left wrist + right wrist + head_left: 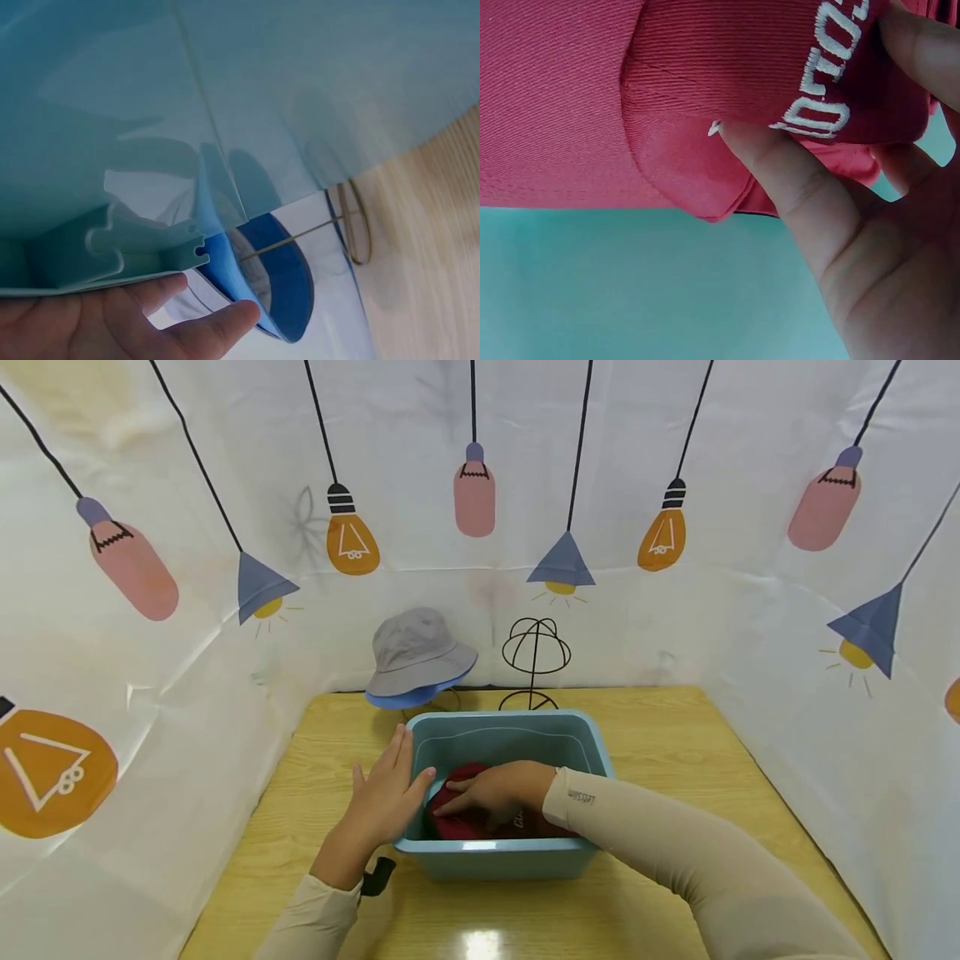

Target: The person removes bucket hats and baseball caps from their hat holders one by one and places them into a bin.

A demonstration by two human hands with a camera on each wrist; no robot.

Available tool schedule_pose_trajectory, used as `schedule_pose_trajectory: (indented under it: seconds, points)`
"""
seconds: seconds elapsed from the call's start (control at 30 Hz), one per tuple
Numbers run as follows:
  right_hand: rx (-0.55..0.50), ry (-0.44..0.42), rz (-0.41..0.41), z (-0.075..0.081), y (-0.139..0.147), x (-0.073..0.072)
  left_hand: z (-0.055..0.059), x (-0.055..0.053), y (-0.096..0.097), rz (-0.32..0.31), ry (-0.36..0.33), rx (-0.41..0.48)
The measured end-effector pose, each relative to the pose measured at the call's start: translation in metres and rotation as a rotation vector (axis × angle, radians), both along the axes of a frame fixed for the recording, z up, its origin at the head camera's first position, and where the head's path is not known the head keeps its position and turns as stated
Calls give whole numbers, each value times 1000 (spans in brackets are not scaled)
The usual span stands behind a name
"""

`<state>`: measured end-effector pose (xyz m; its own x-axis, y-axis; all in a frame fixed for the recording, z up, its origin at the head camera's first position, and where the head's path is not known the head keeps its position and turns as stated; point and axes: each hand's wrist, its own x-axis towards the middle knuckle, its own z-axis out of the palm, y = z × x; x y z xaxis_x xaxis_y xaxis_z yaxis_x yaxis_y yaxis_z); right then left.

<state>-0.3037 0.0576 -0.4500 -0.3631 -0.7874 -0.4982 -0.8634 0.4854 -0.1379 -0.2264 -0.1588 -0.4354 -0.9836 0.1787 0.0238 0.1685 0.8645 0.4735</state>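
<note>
In the head view a red cap (pixel 461 822) with white stitched letters lies inside a blue-green plastic bin (pixel 510 864). My right hand (pixel 506 789) reaches into the bin from the right and grips the cap. In the right wrist view the thumb presses on the red cloth (pixel 697 75) beside the lettering, while another finger sits at the letters' far end. The left hand (pixel 386 797) rests against the bin's left rim, its fingers straight. Seen from the left wrist, two fingertips of that hand (pixel 127 319) lie along the rim's underside.
Behind the bin's left corner, a grey bucket hat (pixel 416 647) with a blue underside hangs on a wire stand. A bare black wire hat stand (pixel 534 668) stands right of it. White cloth walls printed with lamps surround the wooden table (pixel 660 743).
</note>
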Motion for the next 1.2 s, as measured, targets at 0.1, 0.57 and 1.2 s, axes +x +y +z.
schedule_pose_trajectory:
  seconds: [0.1,0.57,1.2]
  points:
    - [-6,-1,0,-2,1,0,-1,-1,1,-2,0,-2]
    - [2,7,-16,-6,-2,-3,-1,-2,1,5,-1,4]
    - [-11,-20,-25,4,2,-3,1,-1,1,2,-8,-20]
